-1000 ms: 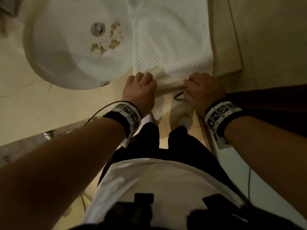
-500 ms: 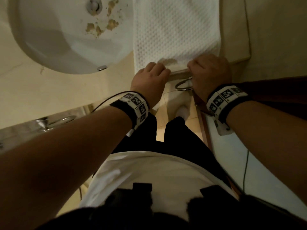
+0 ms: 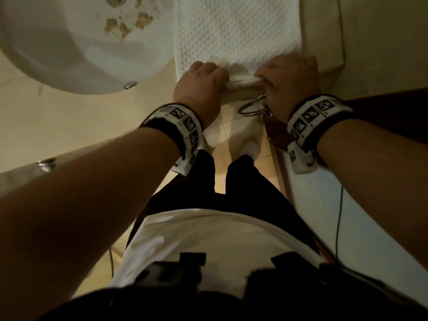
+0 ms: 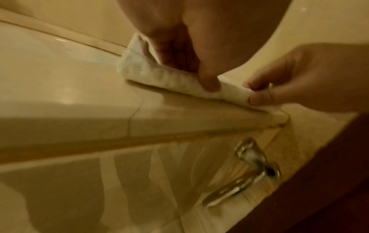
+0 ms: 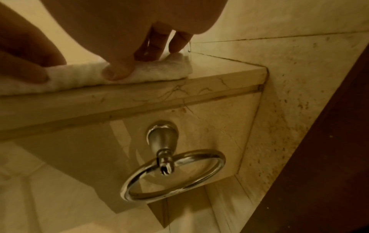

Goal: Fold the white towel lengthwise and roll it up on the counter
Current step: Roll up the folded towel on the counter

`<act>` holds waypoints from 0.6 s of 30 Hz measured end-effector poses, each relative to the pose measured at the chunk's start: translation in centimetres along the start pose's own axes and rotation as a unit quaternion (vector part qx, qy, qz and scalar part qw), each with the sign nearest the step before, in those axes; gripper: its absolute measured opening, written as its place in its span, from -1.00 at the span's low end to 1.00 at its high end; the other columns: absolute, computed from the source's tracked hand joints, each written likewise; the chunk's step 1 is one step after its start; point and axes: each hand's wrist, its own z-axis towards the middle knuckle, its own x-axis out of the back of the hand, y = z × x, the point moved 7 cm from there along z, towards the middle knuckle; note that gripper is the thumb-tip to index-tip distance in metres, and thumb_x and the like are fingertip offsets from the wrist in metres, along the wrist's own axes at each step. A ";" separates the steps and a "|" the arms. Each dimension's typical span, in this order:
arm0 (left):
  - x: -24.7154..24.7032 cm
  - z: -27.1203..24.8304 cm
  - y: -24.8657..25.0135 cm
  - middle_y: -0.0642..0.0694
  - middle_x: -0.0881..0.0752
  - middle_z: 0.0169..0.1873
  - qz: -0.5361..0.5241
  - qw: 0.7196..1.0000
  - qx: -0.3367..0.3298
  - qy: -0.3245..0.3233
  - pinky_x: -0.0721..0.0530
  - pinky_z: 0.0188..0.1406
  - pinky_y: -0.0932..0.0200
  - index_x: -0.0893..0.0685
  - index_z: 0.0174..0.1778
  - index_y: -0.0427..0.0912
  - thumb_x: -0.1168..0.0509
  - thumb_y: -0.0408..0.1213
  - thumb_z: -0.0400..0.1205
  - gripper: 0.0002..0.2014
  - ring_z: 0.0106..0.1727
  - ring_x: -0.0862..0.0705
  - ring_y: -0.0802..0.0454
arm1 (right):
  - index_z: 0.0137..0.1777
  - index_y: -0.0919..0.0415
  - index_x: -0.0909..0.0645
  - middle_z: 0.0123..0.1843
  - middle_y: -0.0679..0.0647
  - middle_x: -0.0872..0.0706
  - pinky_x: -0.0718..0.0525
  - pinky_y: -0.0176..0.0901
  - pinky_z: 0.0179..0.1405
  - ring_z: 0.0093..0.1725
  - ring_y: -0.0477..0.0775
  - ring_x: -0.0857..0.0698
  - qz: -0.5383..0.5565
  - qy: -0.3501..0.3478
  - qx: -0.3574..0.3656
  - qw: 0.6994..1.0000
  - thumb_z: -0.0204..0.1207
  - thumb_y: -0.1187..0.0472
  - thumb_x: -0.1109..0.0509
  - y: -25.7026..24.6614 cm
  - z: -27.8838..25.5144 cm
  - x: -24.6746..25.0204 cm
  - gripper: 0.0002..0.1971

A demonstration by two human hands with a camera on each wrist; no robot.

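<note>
The white waffle-textured towel (image 3: 234, 31) lies on the beige marble counter (image 3: 324, 42) beside the white sink (image 3: 58, 54). The left hand (image 3: 199, 86) and right hand (image 3: 291, 82) both pinch its rolled near edge.

Both arms reach forward and down, each wrist wrapped in a band with black-and-white markers. The left hand (image 3: 199, 86) and right hand (image 3: 290, 81) sit knuckles-up, side by side with a small gap between them. Each has its fingers curled over the far side of the towel (image 3: 236, 35) roll and its thumb pressed against the near side, so the roll is pinched at both ends.
</note>
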 end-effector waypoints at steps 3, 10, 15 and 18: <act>0.9 1.5 -0.9 -0.09 -0.71 0.20 -0.042 0.997 0.035 -0.062 -0.48 0.12 0.08 -0.75 0.29 -0.01 -0.22 -0.29 0.74 -0.72 0.27 -0.61 -0.14 | 0.21 -0.03 -0.74 0.22 0.01 -0.75 -0.44 0.17 0.27 0.25 0.22 -0.62 0.032 -0.035 -0.020 0.999 0.61 0.00 -0.34 0.4 0.9 0.5 -0.74; 1.8 3.7 -1.8 -0.03 -0.75 0.28 -0.125 0.975 0.131 -0.129 -0.49 0.20 0.20 -0.80 0.30 0.04 -0.40 -0.24 0.71 -0.74 0.32 -0.67 -0.02 | 0.12 -0.09 -0.80 -0.02 -0.19 -0.78 -0.62 -0.15 0.06 0.01 -0.06 -0.72 0.117 -0.176 -0.119 0.970 0.50 -0.12 -0.52 2.0 3.9 1.4 -0.75; 2.3 3.8 -2.1 -0.01 -0.80 0.13 -0.119 0.967 0.202 -0.101 -0.63 0.21 0.09 -0.84 0.14 0.10 -0.50 -0.08 0.63 -0.82 0.20 -0.72 -0.06 | 0.11 0.14 -0.78 0.17 0.12 -0.79 -0.63 -0.08 -0.02 0.08 0.17 -0.75 0.096 -0.193 -0.210 0.954 0.44 -0.02 -0.61 2.1 6.0 1.9 -0.67; 3.4 4.0 -2.2 -0.02 -0.75 0.01 -0.043 0.971 0.220 -0.081 -0.60 0.33 -0.18 -0.82 -0.02 0.08 -0.51 0.07 0.58 -0.81 0.16 -0.66 -0.16 | 0.38 0.24 -0.63 0.42 0.24 -0.63 -0.53 0.03 0.14 0.36 0.30 -0.63 0.105 -0.166 -0.234 0.952 0.58 0.11 -0.46 1.6 6.5 2.0 -0.60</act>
